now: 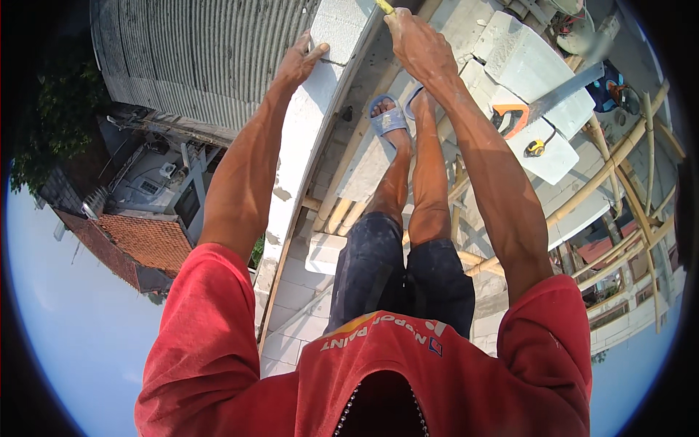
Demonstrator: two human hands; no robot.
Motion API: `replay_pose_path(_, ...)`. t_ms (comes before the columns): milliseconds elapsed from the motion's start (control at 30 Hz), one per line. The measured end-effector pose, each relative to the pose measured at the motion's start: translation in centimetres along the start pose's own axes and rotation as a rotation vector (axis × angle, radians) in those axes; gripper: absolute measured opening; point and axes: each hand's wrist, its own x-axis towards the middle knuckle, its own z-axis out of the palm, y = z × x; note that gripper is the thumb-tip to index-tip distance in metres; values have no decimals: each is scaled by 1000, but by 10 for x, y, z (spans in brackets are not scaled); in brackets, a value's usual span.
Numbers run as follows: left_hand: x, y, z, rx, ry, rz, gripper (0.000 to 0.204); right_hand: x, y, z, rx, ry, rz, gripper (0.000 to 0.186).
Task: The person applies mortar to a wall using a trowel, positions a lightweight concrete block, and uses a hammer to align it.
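Note:
My left hand [302, 58] grips the side of a white lightweight block [335, 25] on the narrow wall top [290, 167], thumb over its face. My right hand [420, 44] is closed on a slim yellow object [385, 6] near the top of the view, too small to identify. To the right of my right forearm, a handsaw with an orange handle [510, 113] and a yellow-black tape measure [535, 148] lie on white blocks [520, 62].
My sandalled feet [387, 120] stand on a pale plank among bamboo scaffold poles [619, 153]. A corrugated roof [178, 58] lies beyond the wall on the left, with tiled roofs [142, 240] lower down. Buckets or bags [608, 91] sit at upper right.

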Motion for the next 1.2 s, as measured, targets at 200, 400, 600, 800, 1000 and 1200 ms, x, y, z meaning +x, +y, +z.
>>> replay_pose_path(200,6,-4,1,42,28,64,91,-28,-1,10,53,-127,118,36)
replay_pose_path(400,17,-24,-6,-22,-39,57,91,-22,-23,-1,71,-138,163,33)
replay_pose_path(600,15,5,-3,330,54,93,88,-61,-52,-23,426,-214,388,36)
replay_pose_path(800,61,74,-13,399,206,209,92,-119,-49,15,244,192,323,31)
replay_pose_path(1000,164,167,-30,302,18,137,105,-106,3,-5,625,-160,1053,34)
replay_pose_path(1200,193,224,-1,148,-128,40,112,-89,40,-28,522,-9,781,50)
